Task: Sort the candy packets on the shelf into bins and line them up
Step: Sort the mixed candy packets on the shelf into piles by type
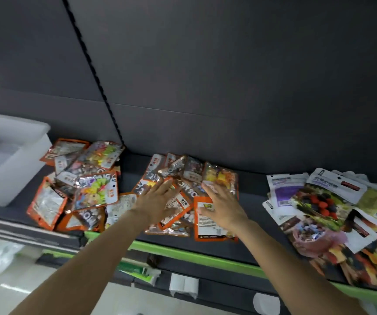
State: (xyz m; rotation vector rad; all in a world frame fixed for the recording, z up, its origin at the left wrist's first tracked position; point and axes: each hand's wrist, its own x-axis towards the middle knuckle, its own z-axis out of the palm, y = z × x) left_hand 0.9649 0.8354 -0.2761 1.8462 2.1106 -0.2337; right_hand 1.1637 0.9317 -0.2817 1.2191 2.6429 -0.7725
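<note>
Orange candy packets lie in two loose heaps on the dark shelf (251,203): a left heap (80,185) and a middle heap (189,178). My left hand (158,201) lies flat, fingers straight, on the middle heap's left side. On that heap's right side my right hand (221,203) rests with fingers spread over an orange packet (208,226). A third heap of white and fruit-printed packets (333,210) covers the shelf's right end. An empty white bin (8,160) stands at the far left.
The shelf has a green front strip (194,258) and a dark back panel (228,87) with a slotted upright. Below it, a lower shelf edge carries white label holders (183,285). A pale floor shows at bottom left.
</note>
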